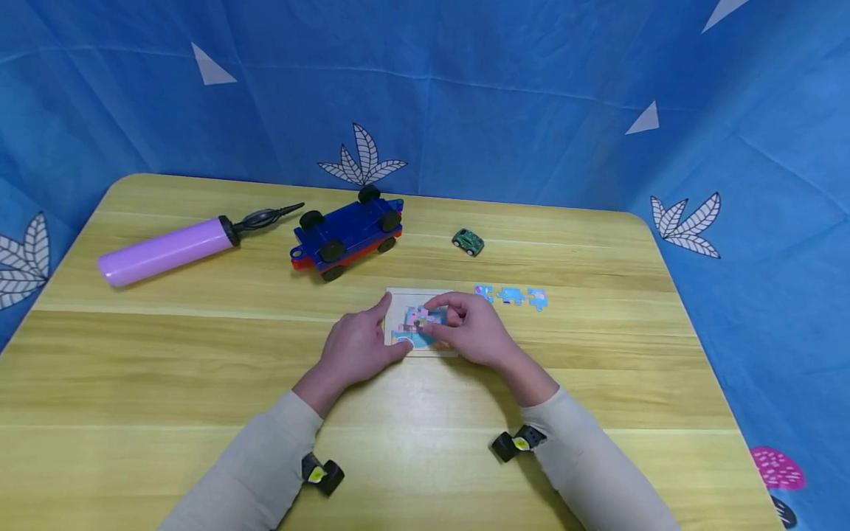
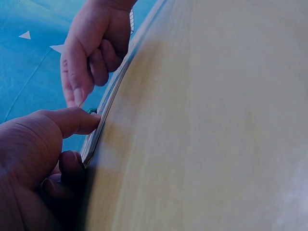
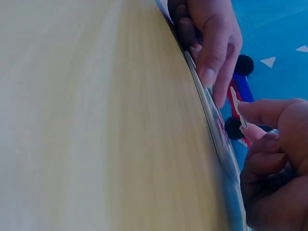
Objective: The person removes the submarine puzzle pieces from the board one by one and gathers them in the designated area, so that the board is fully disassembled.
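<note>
A shallow puzzle board point(image 1: 396, 301) lies at the middle of the table with several joined pieces in its lower part. My left hand point(image 1: 356, 344) holds the board at its left side, with the thumb on the lower left corner. Over the board, my right hand point(image 1: 476, 330) pinches a puzzle piece point(image 3: 236, 102) between thumb and index finger, tilted on edge above the surface in the right wrist view. The piece's picture is too small to make out. Beyond the right hand, blue loose puzzle pieces point(image 1: 511, 296) lie in a row on the table.
A small green toy car point(image 1: 468, 242) stands behind the board. To its left, a blue and red toy vehicle point(image 1: 352, 230) lies wheels up, and further left lies a purple hand pump point(image 1: 169, 249) with a black nozzle. A blue cloth point(image 1: 505, 110) hangs behind the table.
</note>
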Demonstrator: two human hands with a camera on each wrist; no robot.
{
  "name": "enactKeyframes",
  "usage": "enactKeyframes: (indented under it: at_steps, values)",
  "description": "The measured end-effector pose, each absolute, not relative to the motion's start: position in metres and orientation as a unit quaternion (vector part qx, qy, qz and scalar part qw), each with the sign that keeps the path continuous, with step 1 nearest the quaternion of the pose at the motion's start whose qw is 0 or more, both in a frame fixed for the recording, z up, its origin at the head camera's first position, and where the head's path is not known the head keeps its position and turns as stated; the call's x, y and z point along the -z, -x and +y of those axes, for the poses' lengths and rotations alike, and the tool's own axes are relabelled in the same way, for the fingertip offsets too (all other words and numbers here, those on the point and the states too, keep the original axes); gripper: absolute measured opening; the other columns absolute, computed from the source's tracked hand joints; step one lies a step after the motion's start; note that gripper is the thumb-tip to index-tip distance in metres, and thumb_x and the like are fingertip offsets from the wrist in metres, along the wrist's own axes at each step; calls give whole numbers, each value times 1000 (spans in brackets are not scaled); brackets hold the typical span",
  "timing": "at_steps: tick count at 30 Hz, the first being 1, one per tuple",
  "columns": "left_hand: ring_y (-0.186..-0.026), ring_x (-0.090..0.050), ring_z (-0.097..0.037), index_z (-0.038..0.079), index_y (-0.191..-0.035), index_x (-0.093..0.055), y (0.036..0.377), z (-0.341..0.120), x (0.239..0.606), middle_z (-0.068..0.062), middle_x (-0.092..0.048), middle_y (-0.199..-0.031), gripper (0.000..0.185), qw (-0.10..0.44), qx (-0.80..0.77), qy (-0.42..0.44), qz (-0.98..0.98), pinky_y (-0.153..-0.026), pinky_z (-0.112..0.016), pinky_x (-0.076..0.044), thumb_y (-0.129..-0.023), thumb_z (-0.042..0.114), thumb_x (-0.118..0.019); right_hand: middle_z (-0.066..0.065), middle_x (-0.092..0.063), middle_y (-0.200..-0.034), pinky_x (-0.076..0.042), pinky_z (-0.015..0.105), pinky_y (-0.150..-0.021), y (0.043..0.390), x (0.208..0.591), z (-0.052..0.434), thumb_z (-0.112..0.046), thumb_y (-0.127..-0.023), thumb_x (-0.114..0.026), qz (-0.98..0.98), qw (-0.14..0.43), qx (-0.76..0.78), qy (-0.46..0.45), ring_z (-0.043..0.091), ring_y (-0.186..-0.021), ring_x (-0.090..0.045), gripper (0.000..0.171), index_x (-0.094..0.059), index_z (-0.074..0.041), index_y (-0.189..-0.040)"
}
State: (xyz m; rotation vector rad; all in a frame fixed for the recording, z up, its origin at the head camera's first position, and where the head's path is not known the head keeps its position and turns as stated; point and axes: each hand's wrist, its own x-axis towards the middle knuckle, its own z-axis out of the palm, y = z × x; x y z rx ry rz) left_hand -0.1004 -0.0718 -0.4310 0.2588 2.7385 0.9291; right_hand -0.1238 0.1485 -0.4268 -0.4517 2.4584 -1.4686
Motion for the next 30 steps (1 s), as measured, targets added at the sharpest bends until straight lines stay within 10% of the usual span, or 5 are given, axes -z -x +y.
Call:
enactKeyframes:
  at_steps: [30]
  values:
    - [-47, -41, -16, 4, -154, -36, 100, -71, 431, 1, -48, -56, 93, 118, -320, -83, 936, -48, -32, -27, -83, 49, -76, -4, -31, -57, -33, 30, -58, 112, 431, 232, -12, -87, -79, 878, 73, 458, 117, 11, -51, -30, 24, -73, -10, -110]
